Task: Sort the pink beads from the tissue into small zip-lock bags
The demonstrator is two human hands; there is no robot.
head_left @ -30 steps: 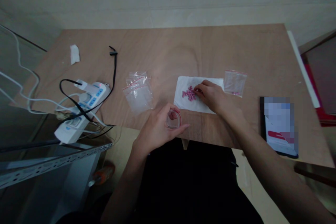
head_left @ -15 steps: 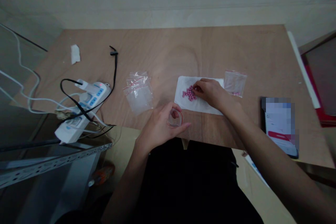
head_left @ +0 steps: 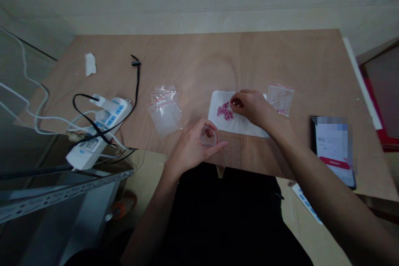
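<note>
My left hand [head_left: 195, 143] is curled round a clear zip bag [head_left: 208, 137] with a red rim, its mouth spread into a ring, near the table's front edge. To its upper right lies a white cloth-like sheet [head_left: 215, 99] with a cluster of small pink beads [head_left: 225, 112] on it. Over the sheet, my right hand [head_left: 251, 108] has its thumb and fingers pinched together at the right side of the beads. Whatever may be between those fingertips is too small and hidden to make out.
Stacked clear zip bags [head_left: 165, 114] lie left of the hands. Another zip bag [head_left: 280, 97] with a few pink beads is at the right, behind my wrist. A phone [head_left: 335, 149] lies farther right. A power strip [head_left: 99, 133] with tangled cables sits at the left edge.
My right hand has shifted very slightly up and right from the beads, its fingers still pinched. My left hand holds the bag much as before. The whole view has moved slightly.
</note>
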